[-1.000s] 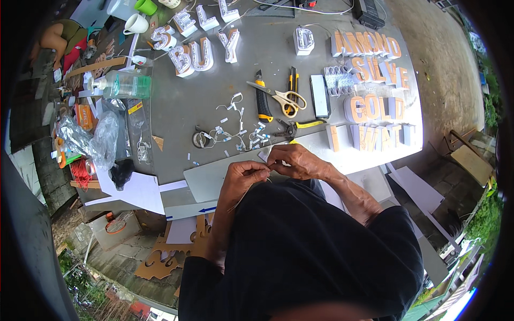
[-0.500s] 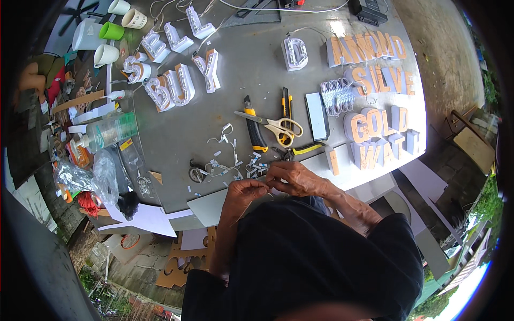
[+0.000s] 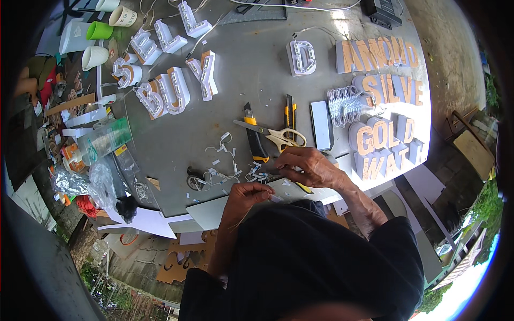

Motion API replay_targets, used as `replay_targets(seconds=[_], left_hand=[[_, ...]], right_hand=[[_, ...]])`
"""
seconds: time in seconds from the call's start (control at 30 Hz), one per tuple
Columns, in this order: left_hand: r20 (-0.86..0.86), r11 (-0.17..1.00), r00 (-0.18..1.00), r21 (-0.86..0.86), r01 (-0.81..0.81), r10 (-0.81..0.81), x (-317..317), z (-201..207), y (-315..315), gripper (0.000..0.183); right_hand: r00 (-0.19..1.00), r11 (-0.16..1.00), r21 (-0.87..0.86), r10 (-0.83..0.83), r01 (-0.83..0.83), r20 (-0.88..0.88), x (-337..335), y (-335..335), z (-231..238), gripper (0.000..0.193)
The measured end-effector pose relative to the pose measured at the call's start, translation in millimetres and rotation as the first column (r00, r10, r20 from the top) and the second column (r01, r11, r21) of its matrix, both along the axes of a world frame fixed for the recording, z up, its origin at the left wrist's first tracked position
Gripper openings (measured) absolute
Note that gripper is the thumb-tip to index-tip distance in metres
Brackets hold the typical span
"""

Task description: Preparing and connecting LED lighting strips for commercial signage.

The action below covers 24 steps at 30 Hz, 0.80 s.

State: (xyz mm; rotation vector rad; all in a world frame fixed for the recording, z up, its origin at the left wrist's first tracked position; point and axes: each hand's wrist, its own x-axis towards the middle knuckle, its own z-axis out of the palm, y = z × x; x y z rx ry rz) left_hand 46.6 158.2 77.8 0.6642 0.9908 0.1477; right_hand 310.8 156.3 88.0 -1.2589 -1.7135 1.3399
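Note:
My left hand (image 3: 247, 197) is closed in a pinch near the table's front edge. A small white LED module (image 3: 276, 198) shows at its fingertips, and a thin wire trails below the palm. To its right, my right hand (image 3: 311, 167) curls around yellow-handled pliers (image 3: 304, 188); the fingers hide most of the tool. Just beyond the hands lies a loose tangle of small white LED modules on wire (image 3: 222, 174). Scissors with cream handles (image 3: 281, 140) rest across a yellow-and-black utility knife (image 3: 256, 136). A second, slimmer cutter (image 3: 289, 115) lies beside them.
White block letters with lights inside (image 3: 174, 93) stand at the far left. Several rows of brown-faced letters (image 3: 383, 88) fill the right side, near a coiled bundle of clear wire (image 3: 345, 106). A sharpening stone (image 3: 321, 125) lies beside them. Cups (image 3: 95, 58) and a bottle (image 3: 104, 140) crowd the left edge.
My right hand has moved apart from my left and taken up the yellow-handled pliers from the table. My left hand stays pinched, slightly right of before. The view has shifted a little.

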Motion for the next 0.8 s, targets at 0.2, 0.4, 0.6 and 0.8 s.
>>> replay_targets(seconds=[0.2,0.4,0.6,0.8], left_hand=[[-0.028,0.992,0.991,0.005,-0.129,0.13,-3.9,-3.6,-6.5,0.016],[0.153,0.963,0.951,0.003,-0.271,0.267,-4.9,10.0,-1.8,0.015],[0.232,0.965,0.944,0.063,-0.256,0.236,-17.9,17.3,-27.5,0.015],[0.284,0.962,0.937,0.122,-0.245,0.202,-29.1,31.4,-52.1,0.015]], right_hand=[[0.999,0.998,-0.055,-0.032,0.03,-0.033,-12.6,-8.7,-8.9,0.022],[1.0,0.996,-0.082,-0.023,0.022,-0.009,-32.1,-11.9,10.5,0.022],[0.998,0.999,0.005,0.052,-0.052,0.04,-48.1,-33.5,32.4,0.023],[0.989,0.983,0.153,0.083,-0.101,0.121,-63.4,-63.3,46.0,0.019]])
